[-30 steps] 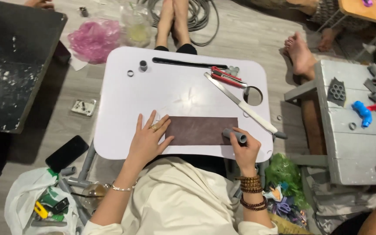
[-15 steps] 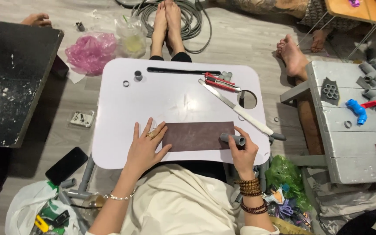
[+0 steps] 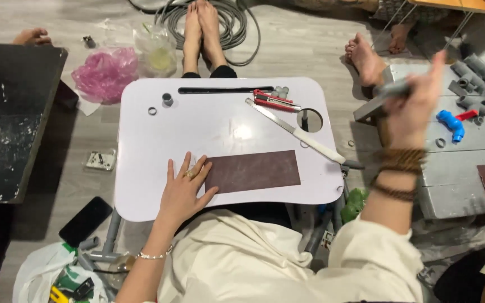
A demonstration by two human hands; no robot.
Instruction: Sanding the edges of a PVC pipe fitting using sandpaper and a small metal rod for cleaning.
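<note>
— What lies nearest the camera?

— The left hand point(image 3: 183, 188), fingers spread flat, palm down on the white desk point(image 3: 158, 140) near its front edge. The fingertips press the left end of a brown sandpaper sheet point(image 3: 252, 171), which lies lengthwise along that edge.

— And the right hand?

— The right hand point(image 3: 416, 104) is raised off the desk's right side, blurred, beaded bracelets point(image 3: 399, 174) at the wrist. Its fingers are pinched around a short grey pipe piece point(image 3: 391, 88), well apart from the sandpaper.

— How much open room is there?

— The middle of the desk is bare. A white-handled saw point(image 3: 298, 133) runs diagonally toward the right edge, beside a round hole point(image 3: 310, 120). A red utility knife point(image 3: 276, 101) and small grey fittings point(image 3: 166, 99) sit along the far edge.

— Any containers?

— A white bag point(image 3: 37, 275) of tools on the floor at near left; a pink bag point(image 3: 105, 73) and a clear one point(image 3: 155, 53) beyond the desk, contents unclear.

— Farther out?

— A grey bench point(image 3: 456, 168) at right carries grey pipes point(image 3: 481, 78) and a blue elbow point(image 3: 450, 123). Coiled cable point(image 3: 242, 28) circles bare feet point(image 3: 203, 31).
</note>
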